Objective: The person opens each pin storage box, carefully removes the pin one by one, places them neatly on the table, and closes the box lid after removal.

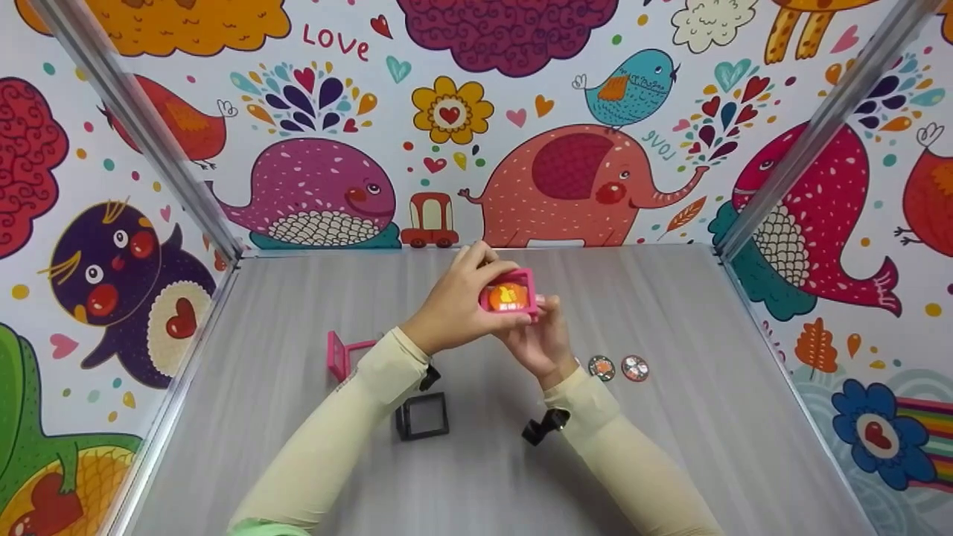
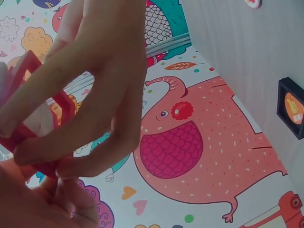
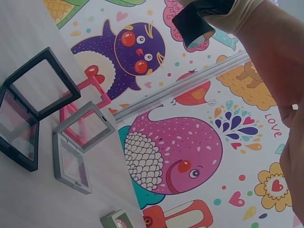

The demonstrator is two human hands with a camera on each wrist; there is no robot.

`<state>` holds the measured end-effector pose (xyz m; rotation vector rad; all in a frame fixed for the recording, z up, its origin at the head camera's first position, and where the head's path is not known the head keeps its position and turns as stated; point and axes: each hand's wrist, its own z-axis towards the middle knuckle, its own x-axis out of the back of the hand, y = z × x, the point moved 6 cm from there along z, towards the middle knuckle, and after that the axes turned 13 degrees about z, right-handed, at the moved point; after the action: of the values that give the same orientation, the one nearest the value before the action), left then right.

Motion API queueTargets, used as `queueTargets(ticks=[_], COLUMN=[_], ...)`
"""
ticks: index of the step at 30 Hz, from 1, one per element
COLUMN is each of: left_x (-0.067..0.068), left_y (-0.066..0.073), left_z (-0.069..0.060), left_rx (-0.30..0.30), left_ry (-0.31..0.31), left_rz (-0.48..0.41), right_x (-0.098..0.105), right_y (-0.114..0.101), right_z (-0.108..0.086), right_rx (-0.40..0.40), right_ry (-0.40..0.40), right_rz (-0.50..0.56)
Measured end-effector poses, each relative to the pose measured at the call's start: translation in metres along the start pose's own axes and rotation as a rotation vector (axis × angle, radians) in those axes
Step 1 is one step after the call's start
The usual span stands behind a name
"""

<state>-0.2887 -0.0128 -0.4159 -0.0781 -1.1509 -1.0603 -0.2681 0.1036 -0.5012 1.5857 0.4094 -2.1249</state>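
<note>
Both hands meet around a small pink display frame [image 1: 531, 286], raised above the table's back part. An orange round piece with a yellow figure [image 1: 508, 296] shows within its opening. My left hand [image 1: 454, 305] grips the frame from the left, fingers over the top and thumb along the lower edge. From below right, my right hand [image 1: 537, 342] holds the frame's lower right corner, its fingertips partly hidden behind it. In the left wrist view the left fingers curl over the pink frame [image 2: 66, 107]. The right wrist view shows only the edge of the right hand [image 3: 275, 71].
On the left lie an open pink frame [image 1: 339, 356], an open black frame [image 1: 447, 417] and an open grey frame [image 3: 57, 161]. Two round patterned discs [image 1: 601, 368] lie right of the right wrist. A small black frame with an orange disc [image 2: 281, 104] stands on the table.
</note>
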Motion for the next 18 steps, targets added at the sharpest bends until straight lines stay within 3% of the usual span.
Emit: queueTargets(ticks=[18], left_x=[0.0069], left_y=[-0.0044], left_z=[-0.0055], left_rx=[0.094], left_ry=[0.085], left_rz=[-0.286], right_x=[-0.0083], right_y=[-0.0041], right_z=[0.0023], right_rx=[-0.024], right_ry=[-0.063], right_rz=[-0.019])
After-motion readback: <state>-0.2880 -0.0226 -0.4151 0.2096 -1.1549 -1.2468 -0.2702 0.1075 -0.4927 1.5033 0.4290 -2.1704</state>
